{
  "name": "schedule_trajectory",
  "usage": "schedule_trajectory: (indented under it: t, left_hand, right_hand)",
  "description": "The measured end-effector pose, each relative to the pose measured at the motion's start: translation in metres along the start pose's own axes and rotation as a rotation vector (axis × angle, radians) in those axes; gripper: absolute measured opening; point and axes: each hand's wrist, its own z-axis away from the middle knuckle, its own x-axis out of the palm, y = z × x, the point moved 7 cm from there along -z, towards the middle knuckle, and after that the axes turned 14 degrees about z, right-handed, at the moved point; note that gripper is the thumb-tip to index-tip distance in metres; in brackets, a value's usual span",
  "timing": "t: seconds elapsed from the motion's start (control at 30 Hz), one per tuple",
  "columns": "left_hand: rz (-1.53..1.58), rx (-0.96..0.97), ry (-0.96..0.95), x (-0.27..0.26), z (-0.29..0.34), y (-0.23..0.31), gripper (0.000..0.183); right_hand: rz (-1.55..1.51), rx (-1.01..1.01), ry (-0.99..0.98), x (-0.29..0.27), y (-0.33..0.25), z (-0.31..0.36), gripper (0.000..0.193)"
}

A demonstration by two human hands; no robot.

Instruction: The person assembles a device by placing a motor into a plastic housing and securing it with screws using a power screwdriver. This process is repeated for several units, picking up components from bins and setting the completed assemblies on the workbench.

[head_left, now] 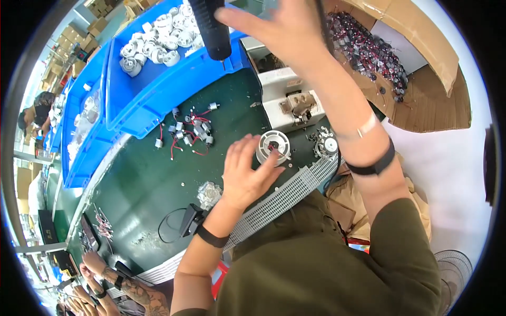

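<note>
My left hand (243,176) grips a white round plastic housing (284,141) on the green table, thumb on its near rim and fingers along its left side. Dark and red bits show in the housing's middle. Raised at the top, my right hand (292,34) is blurred, its thumb stretched to the edge of a hanging black power screwdriver (212,31); its other fingers are partly out of view. Behind the housing stands a white machine (274,108) with a metal fixture. Small motors with red wires (196,129) lie loose beyond my left hand.
Blue bins (158,92) along the far left hold white plastic parts. A cardboard box (443,102) of dark wired parts stands right. Screws (320,139) are heaped right of the housing; clear pieces (209,195) lie beside my left wrist. Co-workers' hands (94,263) show lower left.
</note>
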Motion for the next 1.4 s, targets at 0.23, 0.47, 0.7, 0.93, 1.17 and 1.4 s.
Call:
schedule_trajectory:
  t: [0.23,0.47,0.7,0.93,1.17,1.4]
  left_hand:
    - [0.120,0.001,0.063,0.002,0.000,-0.004,0.038]
    - [0.108,0.010,-0.044,0.009,-0.008,-0.010,0.037]
    - [0.151,-0.065,0.000,0.014,-0.005,-0.012,0.042]
    - [0.170,-0.062,0.003,0.014,-0.004,-0.013,0.041]
    - [0.180,-0.093,0.011,0.013,-0.003,-0.014,0.040]
    - [0.185,-0.085,0.033,0.014,-0.002,-0.014,0.039]
  right_hand:
    - [-1.178,0.471,-0.814,0.062,-0.019,-0.010,0.040]
    - [-1.160,0.688,-0.567,-0.016,0.033,0.022,0.026]
    - [-0.907,0.523,-0.400,-0.036,0.066,0.073,0.026]
    - [-0.766,0.791,-0.363,-0.043,0.066,0.091,0.025]
    - [-0.759,0.771,-0.311,-0.045,0.069,0.096,0.027]
    - [-0.636,0.637,-0.381,-0.050,0.064,0.095,0.026]
